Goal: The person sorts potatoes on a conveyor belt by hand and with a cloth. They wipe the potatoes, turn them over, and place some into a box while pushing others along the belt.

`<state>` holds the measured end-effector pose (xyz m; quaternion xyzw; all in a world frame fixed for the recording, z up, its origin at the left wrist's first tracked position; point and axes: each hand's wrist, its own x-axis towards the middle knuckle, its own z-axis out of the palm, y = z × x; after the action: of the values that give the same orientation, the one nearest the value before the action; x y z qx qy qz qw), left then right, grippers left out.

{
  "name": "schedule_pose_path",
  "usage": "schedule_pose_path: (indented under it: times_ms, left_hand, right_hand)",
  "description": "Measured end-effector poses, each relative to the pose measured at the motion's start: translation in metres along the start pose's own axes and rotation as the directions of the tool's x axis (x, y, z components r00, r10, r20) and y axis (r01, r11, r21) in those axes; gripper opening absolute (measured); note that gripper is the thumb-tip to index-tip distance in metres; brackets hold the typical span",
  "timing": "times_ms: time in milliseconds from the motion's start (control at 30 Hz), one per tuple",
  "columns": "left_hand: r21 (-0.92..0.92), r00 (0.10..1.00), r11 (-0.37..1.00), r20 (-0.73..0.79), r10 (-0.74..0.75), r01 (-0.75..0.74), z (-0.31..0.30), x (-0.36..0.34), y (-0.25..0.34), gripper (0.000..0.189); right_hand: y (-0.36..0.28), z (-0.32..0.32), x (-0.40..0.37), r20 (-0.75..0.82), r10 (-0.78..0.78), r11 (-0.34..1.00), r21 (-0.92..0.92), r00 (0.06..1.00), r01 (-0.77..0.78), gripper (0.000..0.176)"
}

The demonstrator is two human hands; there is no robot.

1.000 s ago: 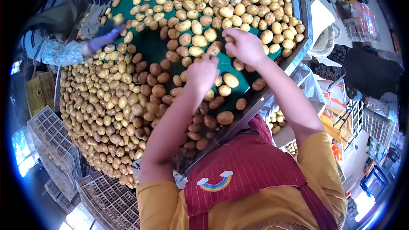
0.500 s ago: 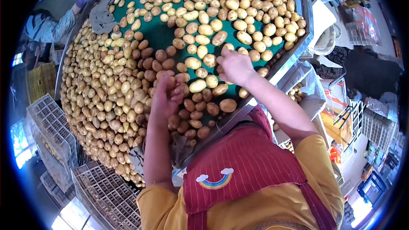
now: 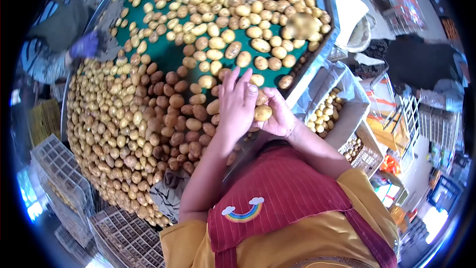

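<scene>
Potatoes (image 3: 111, 119) cover much of a green-topped table (image 3: 171, 52), heaped thickly on the left side and spread more thinly at the back. Close to the table's near right edge, my right hand (image 3: 280, 115) is curled around a couple of potatoes (image 3: 263, 112), which show between its thumb and fingers. Beside it, my left hand (image 3: 237, 104) has its fingers stretched out and spread, its thumb pointing at the potatoes in the right hand. Darker brownish potatoes (image 3: 193, 125) lie just left of my left wrist.
Right of the table stands a crate lined with a pale bag (image 3: 347, 100), with potatoes inside. Plastic crates (image 3: 126, 235) are at the lower left. A grey cloth (image 3: 171, 191) hangs at the near edge. Across the table is another person's purple-gloved hand (image 3: 84, 44).
Both hands have come together near the right table edge: my left hand moved right and uncurled, my right moved down and now holds potatoes. The view has shifted. The gloved hand reached onto the table.
</scene>
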<state>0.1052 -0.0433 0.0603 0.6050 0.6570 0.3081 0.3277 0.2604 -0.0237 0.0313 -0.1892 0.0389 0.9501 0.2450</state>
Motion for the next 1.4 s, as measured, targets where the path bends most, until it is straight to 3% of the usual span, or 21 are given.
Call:
schedule_pose_path:
  times_ms: [33,100,200,233,300,367,400,433,467,500,533,667,733,833,867,900,1000,1133,1167,1333,1400]
  left_hand:
    - [-0.236,0.982,0.965,0.173,-0.076,0.116,-0.008,0.004,0.017,0.066]
    - [-0.523,0.838,0.695,0.5,-0.22,0.494,-0.023,0.011,0.051,0.076]
    - [-0.715,0.925,0.664,0.367,0.093,0.217,-0.013,0.021,0.044,0.068]
    - [-0.608,0.92,0.781,0.372,0.12,0.144,-0.02,0.018,0.049,0.064]
    - [-0.175,0.908,0.973,0.367,0.203,-0.147,-0.029,0.013,0.055,0.057]
    - [0.17,0.948,0.956,0.253,0.193,-0.241,-0.043,-0.017,0.04,0.051]
    - [-0.049,0.989,0.988,-0.032,-0.146,0.145,-0.041,-0.046,0.029,0.046]
    - [0.305,0.992,0.944,0.009,0.127,-0.123,-0.062,-0.069,-0.024,0.046]
    - [0.42,0.993,0.906,-0.062,0.095,-0.061,-0.078,-0.096,-0.034,0.046]
    - [0.52,0.989,0.854,-0.133,0.064,0.015,-0.094,-0.124,-0.042,0.046]
    - [0.643,0.976,0.766,-0.165,0.146,-0.006,-0.11,-0.163,-0.071,0.045]
    - [0.654,0.964,0.717,-0.246,-0.098,0.24,-0.092,-0.207,-0.111,0.045]
    - [0.642,0.962,0.723,-0.239,-0.131,0.258,-0.088,-0.205,-0.12,0.045]
    - [0.627,0.96,0.731,-0.24,-0.147,0.269,-0.092,-0.201,-0.124,0.046]
    - [0.626,0.958,0.73,-0.239,-0.155,0.275,-0.094,-0.199,-0.125,0.046]
    - [0.625,0.958,0.73,-0.24,-0.157,0.276,-0.095,-0.197,-0.126,0.046]
    - [0.623,0.956,0.728,-0.232,-0.178,0.287,-0.1,-0.194,-0.128,0.046]
    - [0.611,0.956,0.737,-0.215,-0.198,0.289,-0.109,-0.186,-0.133,0.046]
    - [0.609,0.958,0.74,-0.206,-0.201,0.286,-0.111,-0.183,-0.135,0.046]
    - [0.551,0.968,0.796,-0.152,-0.2,0.251,-0.127,-0.162,-0.14,0.046]
    - [0.502,0.975,0.836,-0.118,-0.189,0.223,-0.136,-0.15,-0.141,0.046]
  right_hand:
    - [-0.002,-0.004,-0.006,0.105,0.002,0.999,0.053,0.995,-0.008,0.05]
    - [-0.006,-0.009,-0.022,0.214,-0.068,0.99,0.134,0.974,0.039,0.053]
    - [-0.02,-0.025,-0.046,0.31,-0.171,0.963,0.252,0.935,0.093,0.056]
    - [-0.026,-0.033,-0.055,0.388,-0.237,0.951,0.281,0.891,0.13,0.056]
    - [-0.045,-0.045,-0.092,0.345,-0.371,0.912,0.31,0.862,0.269,0.057]
    - [-0.071,-0.056,-0.147,0.276,-0.544,0.83,0.312,0.792,0.461,0.055]
    - [-0.086,-0.057,-0.176,0.009,-0.698,0.692,0.265,0.716,0.672,0.055]
    - [-0.102,-0.069,-0.206,-0.054,-0.769,0.606,0.251,0.636,0.755,0.055]
    - [-0.118,-0.08,-0.236,-0.117,-0.829,0.515,0.225,0.547,0.827,0.056]
    - [-0.139,-0.107,-0.271,0.01,-0.853,0.503,0.283,0.522,0.817,0.057]
    - [-0.16,-0.12,-0.302,-0.071,-0.883,0.445,0.188,0.464,0.876,0.057]
    - [-0.25,-0.196,-0.384,-0.511,-0.833,0.264,-0.028,0.213,0.964,0.056]
    - [-0.264,-0.241,-0.393,-0.721,-0.69,0.161,-0.239,-0.065,0.958,0.063]
    - [-0.229,-0.251,-0.395,-0.62,-0.783,0.178,-0.138,0.056,0.974,0.07]
    - [-0.212,-0.244,-0.388,-0.583,-0.806,0.12,0.01,0.104,0.993,0.069]
    - [-0.193,-0.197,-0.377,-0.589,-0.795,0.125,0.073,0.143,0.99,0.055]
    - [-0.168,-0.199,-0.37,-0.449,-0.861,0.282,-0.034,0.238,0.959,0.031]
    - [-0.144,-0.187,-0.373,-0.464,-0.81,0.428,-0.051,0.358,0.902,0.035]
    - [-0.138,-0.185,-0.372,-0.444,-0.83,0.453,-0.184,0.337,0.872,0.039]
    - [-0.116,-0.152,-0.36,-0.478,-0.831,0.412,-0.185,0.284,0.892,0.041]
    - [-0.112,-0.157,-0.356,-0.357,-0.84,0.454,-0.048,0.409,0.89,0.045]
